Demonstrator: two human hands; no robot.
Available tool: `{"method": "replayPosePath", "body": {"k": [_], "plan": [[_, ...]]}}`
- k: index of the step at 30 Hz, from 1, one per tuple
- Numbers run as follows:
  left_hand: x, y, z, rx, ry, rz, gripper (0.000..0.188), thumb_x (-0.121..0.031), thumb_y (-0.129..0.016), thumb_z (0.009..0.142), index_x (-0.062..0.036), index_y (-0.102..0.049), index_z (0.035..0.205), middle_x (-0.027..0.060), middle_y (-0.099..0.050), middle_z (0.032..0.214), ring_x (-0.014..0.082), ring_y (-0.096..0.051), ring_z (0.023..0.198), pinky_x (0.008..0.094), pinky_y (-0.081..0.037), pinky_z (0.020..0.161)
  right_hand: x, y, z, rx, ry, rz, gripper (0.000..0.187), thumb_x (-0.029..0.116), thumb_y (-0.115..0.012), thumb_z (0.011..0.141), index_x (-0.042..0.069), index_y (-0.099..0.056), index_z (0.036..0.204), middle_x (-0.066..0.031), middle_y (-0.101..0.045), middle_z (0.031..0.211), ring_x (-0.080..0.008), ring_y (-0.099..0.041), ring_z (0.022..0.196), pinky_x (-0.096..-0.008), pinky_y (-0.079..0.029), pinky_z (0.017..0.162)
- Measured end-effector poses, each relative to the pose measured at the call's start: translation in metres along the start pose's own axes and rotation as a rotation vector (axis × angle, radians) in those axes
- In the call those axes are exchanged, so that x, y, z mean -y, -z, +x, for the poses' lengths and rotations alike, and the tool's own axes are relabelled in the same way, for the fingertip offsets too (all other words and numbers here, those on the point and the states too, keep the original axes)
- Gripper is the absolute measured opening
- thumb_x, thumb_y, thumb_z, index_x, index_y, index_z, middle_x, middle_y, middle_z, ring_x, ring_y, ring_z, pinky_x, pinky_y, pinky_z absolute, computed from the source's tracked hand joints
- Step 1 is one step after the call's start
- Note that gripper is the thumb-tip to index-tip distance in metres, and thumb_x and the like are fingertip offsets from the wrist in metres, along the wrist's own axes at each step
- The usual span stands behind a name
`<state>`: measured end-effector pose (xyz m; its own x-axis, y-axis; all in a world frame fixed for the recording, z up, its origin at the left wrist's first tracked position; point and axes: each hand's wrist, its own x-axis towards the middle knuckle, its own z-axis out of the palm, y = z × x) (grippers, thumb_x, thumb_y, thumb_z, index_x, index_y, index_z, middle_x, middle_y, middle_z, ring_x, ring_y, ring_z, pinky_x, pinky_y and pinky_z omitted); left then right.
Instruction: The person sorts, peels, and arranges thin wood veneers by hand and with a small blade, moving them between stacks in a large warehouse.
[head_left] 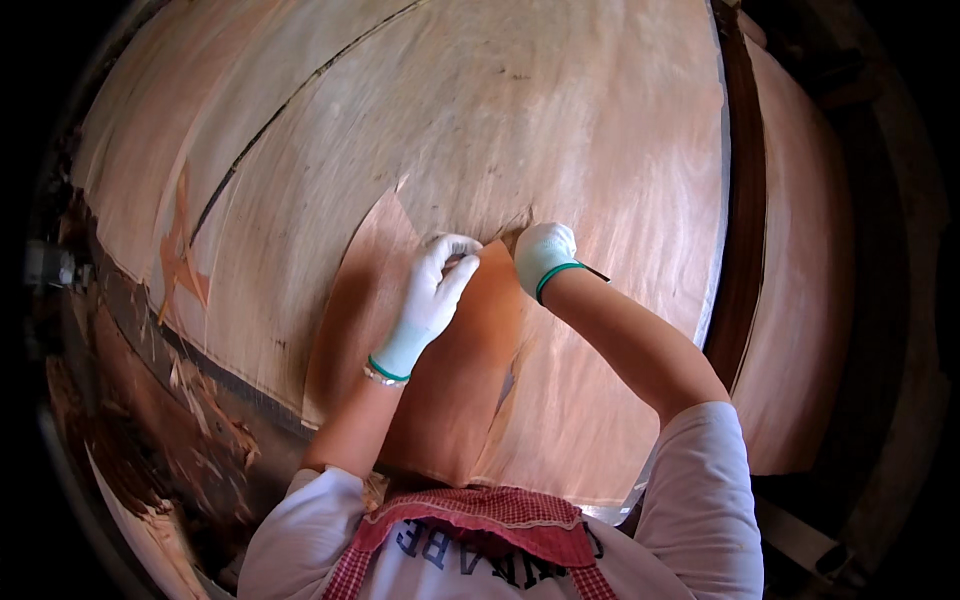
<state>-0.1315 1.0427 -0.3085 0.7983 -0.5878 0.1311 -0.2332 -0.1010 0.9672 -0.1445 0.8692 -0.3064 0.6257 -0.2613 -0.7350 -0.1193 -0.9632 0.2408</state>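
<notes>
A broad sheet of pale wood veneer (600, 150) lies in front of me. Over its near part rests a loose, darker reddish veneer piece (455, 380) with a pointed upper end. My left hand (432, 290), in a white glove with a green cuff, pinches the edge of this piece near its tip. Just right of the tip, my right hand (545, 255), gloved alike, is closed in a fist low over the sheet. A thin dark end sticks out by its cuff; what the fist holds is mostly hidden.
A long dark split (270, 125) curves across the sheet's left side, near a torn reddish scrap (182, 265). Broken veneer waste (190, 420) lies at lower left. Beyond a dark gap on the right is another veneer sheet (800, 270).
</notes>
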Motion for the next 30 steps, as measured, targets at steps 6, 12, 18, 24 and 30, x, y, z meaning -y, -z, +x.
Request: {"method": "replayPosePath", "body": {"k": [6, 12, 18, 24, 30], "plan": [[0.014, -0.011, 0.019, 0.068, 0.092, 0.055, 0.013, -0.006, -0.059, 0.088, 0.0019, -0.061, 0.099, 0.0073, -0.062, 0.097, 0.0126, -0.058, 0.092, 0.0274, -0.046, 0.084, -0.007, -0.019, -0.010, -0.175, 0.074, 0.210, 0.029, 0.024, -0.049, 0.089, 0.014, -0.070, 0.106, -0.0147, -0.070, 0.106, -0.0301, -0.069, 0.095, -0.0384, -0.055, 0.076], [0.021, -0.020, 0.037, 0.076, -0.001, 0.197, 0.015, -0.010, -0.061, 0.088, 0.0009, -0.062, 0.099, 0.0064, -0.066, 0.089, 0.0136, -0.061, 0.079, 0.0288, -0.049, 0.072, -0.081, -0.036, -0.026, -0.640, -0.016, 0.728, 0.025, 0.021, -0.048, 0.093, 0.004, -0.061, 0.107, -0.0224, -0.067, 0.093, -0.0416, -0.064, 0.089, -0.0489, -0.050, 0.076], [0.041, -0.045, 0.056, 0.051, 0.173, 0.305, 0.016, -0.013, -0.063, 0.086, -0.0019, -0.063, 0.098, 0.0107, -0.069, 0.086, 0.0216, -0.066, 0.074, 0.0348, -0.051, 0.067, -0.117, -0.069, -0.030, -0.689, -0.076, 1.394, 0.028, 0.027, -0.063, 0.090, 0.001, -0.062, 0.101, -0.0109, -0.066, 0.074, -0.0175, -0.061, 0.060, -0.0306, -0.048, 0.056], [0.057, -0.061, 0.061, -0.015, 0.223, 0.485, 0.015, -0.017, -0.064, 0.085, -0.0055, -0.063, 0.095, 0.0106, -0.070, 0.085, 0.0261, -0.067, 0.075, 0.0387, -0.051, 0.068, -0.085, -0.078, -0.025, -0.584, -0.056, 1.538, 0.031, 0.030, -0.066, 0.090, -0.001, -0.060, 0.090, -0.0072, -0.064, 0.070, -0.0119, -0.056, 0.056, -0.0269, -0.046, 0.053], [0.056, -0.068, 0.064, -0.011, 0.251, 0.621, 0.018, -0.022, -0.063, 0.082, -0.0090, -0.064, 0.095, 0.0109, -0.070, 0.087, 0.0310, -0.067, 0.080, 0.0430, -0.051, 0.070, -0.073, -0.073, 0.001, -0.572, -0.014, 1.562, 0.024, 0.024, -0.063, 0.090, 0.000, -0.060, 0.087, -0.0064, -0.065, 0.070, -0.0119, -0.057, 0.057, -0.0276, -0.046, 0.054]]}}
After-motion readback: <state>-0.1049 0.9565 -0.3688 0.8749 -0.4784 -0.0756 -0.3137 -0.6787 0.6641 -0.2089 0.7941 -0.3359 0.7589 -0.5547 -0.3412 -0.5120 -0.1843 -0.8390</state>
